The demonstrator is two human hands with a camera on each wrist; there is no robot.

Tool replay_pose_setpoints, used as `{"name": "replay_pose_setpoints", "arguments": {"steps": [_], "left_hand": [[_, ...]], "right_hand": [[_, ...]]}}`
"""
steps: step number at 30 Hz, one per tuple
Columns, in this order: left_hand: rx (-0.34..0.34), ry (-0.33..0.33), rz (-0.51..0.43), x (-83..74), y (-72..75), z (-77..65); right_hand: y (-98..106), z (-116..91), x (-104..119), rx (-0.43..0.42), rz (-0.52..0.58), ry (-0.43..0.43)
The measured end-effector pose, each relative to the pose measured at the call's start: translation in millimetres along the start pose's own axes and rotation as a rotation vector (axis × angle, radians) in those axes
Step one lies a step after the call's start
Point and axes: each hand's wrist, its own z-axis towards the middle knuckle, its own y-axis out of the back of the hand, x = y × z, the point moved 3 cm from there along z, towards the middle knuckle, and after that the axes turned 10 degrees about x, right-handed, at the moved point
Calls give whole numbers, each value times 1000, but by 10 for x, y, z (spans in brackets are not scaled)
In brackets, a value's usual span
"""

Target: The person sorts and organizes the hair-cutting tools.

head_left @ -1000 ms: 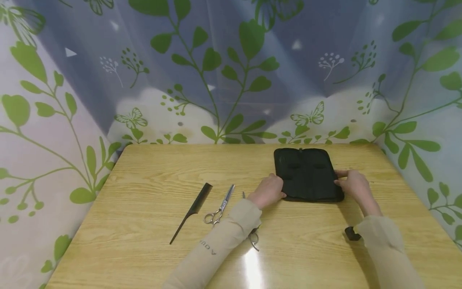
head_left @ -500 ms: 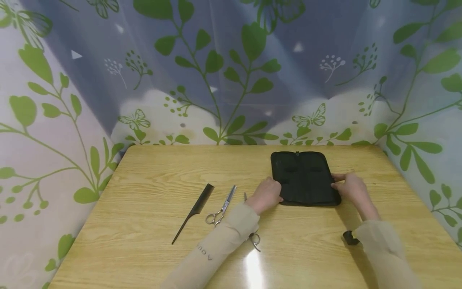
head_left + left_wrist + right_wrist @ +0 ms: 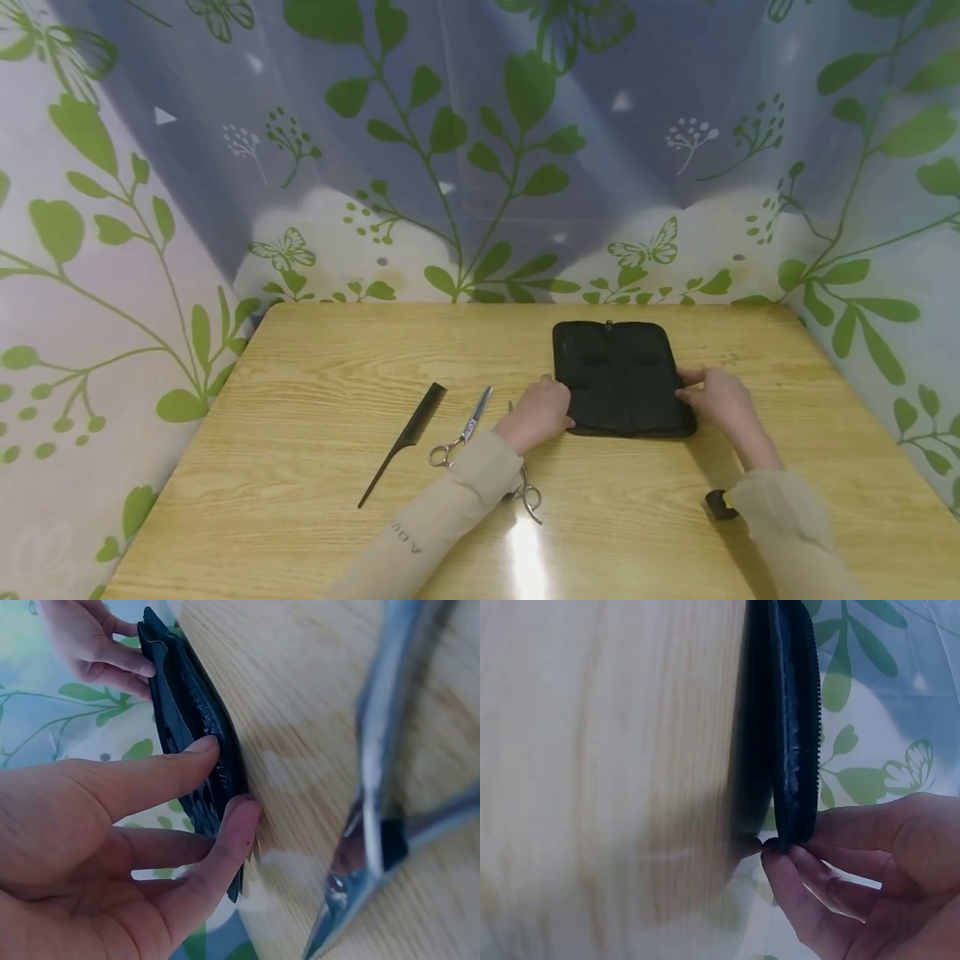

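Note:
An open black zippered case (image 3: 626, 392) lies spread flat, its inside facing up with small dark loops. My left hand (image 3: 536, 412) pinches the case's left edge between thumb and finger, as the left wrist view shows. Opposite it, my right hand (image 3: 722, 406) pinches the right edge, thumb and fingertips on the zipper rim (image 3: 799, 750). Left of the case lie silver hair scissors (image 3: 474, 414) with the blades pointing away. A second pair of scissors (image 3: 531, 497) sits mostly hidden beneath my left forearm.
A black rat-tail comb (image 3: 418, 421) lies left of the scissors on the wooden table (image 3: 300, 358). Leaf-patterned curtains (image 3: 480, 167) stand behind the table and on both sides. A small black device (image 3: 720, 504) is at my right cuff.
Both hands have slid the black case left and a little nearer to me, keeping hold of its edges. The comb and scissors stay in place on the table.

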Motion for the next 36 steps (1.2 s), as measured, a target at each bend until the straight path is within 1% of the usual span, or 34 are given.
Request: {"name": "replay_pose_setpoints", "arguments": {"steps": [5, 13, 21, 27, 32, 36], "left_hand": [[-18, 19, -26, 39, -5, -51], [-58, 17, -16, 74, -40, -113], [-90, -4, 21, 86, -39, -211], [-114, 1, 64, 85, -36, -308], [-120, 2, 98, 70, -50, -376], [-119, 20, 123, 63, -69, -422]], "right_hand": [[-38, -33, 54, 5, -7, -12], [-105, -19, 65, 17, -15, 2], [-117, -37, 110, 36, 18, 6], [-120, -78, 144, 50, 46, 19], [-121, -105, 166, 61, 54, 21], [-138, -105, 181, 67, 61, 20]]}}
